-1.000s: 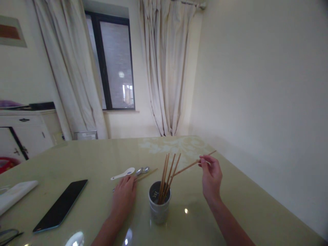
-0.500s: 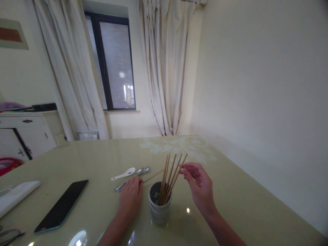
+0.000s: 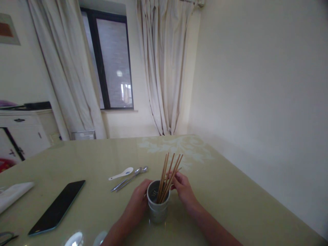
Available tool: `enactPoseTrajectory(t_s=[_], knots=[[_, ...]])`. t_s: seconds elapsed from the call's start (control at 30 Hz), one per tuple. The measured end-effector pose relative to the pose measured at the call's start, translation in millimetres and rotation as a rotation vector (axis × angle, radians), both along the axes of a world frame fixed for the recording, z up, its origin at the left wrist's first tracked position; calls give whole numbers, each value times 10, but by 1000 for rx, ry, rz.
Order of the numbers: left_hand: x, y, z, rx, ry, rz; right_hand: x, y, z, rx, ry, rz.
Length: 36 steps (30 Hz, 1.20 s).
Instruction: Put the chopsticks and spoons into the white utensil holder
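Note:
A grey cylindrical chopstick holder stands upright on the table, with several brown wooden chopsticks leaning to the right in it. My left hand is curled against the holder's left side; its fingertips are hidden behind the holder. On the right, just behind the standing chopsticks, my right hand has its fingers pinched together. The tip of another chopstick sticks out above those fingers, and the rest of it is hidden. Left of the holder lie a white spoon and two metal spoons.
A black tablet-like device lies on the left of the pale green table. Beyond it is a white flat object. Dark-rimmed glasses or a cord show at the lower left corner. A wall borders the right edge.
My left hand has moved from the loose chopstick beside the spoons to the holder's left side. My right hand has come in left and down, close behind the standing chopsticks.

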State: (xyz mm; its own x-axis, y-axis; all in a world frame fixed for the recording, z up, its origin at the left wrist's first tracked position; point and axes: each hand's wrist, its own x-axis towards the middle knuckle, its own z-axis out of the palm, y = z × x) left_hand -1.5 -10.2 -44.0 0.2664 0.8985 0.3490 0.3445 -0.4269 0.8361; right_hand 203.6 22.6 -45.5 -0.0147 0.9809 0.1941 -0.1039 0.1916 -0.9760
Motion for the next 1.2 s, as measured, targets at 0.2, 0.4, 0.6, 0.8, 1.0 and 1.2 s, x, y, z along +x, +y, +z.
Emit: enactPoseTrajectory(t_s=[0.2,0.4,0.6,0.8,1.0,1.2], knots=[[-246,184,-106,66,300,367,285,34,266,183,90,-309],[-555,221,-190,81,896,744,902,99,611,394,311,-595],[-577,213,-239,72,928,709,775,-85,707,434,287,-448],[-561,233,-247,20,846,655,406,-271,662,335,82,-134],[-424,250,-286,18,560,541,300,-164,449,218,177,-235],[-170,156,-198,-57,-7,265,102,-10,90,2,65,-74]])
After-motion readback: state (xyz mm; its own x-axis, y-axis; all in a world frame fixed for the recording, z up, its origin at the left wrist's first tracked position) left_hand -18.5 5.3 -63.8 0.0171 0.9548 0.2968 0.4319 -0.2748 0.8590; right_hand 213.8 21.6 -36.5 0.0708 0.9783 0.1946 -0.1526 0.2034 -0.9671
